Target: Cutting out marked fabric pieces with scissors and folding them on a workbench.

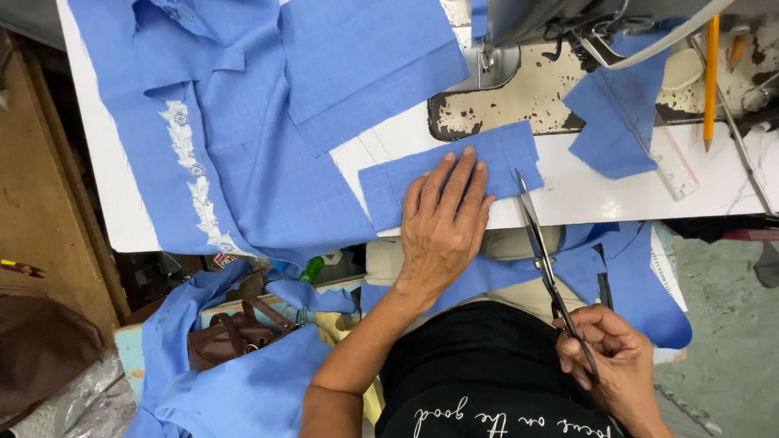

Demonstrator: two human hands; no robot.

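Your left hand [442,223] lies flat, fingers spread, on one blue fabric strip [451,173]; your right hand [610,350] is clamped on one pair of scissors [542,251], handles hidden.

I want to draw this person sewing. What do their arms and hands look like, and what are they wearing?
Both arms are bare, with no sleeves reaching the forearms. The left hand and the right hand have no gloves, and no rings or watch show. The fingers have short, plain nails. The person wears a black top with white curly writing on it.
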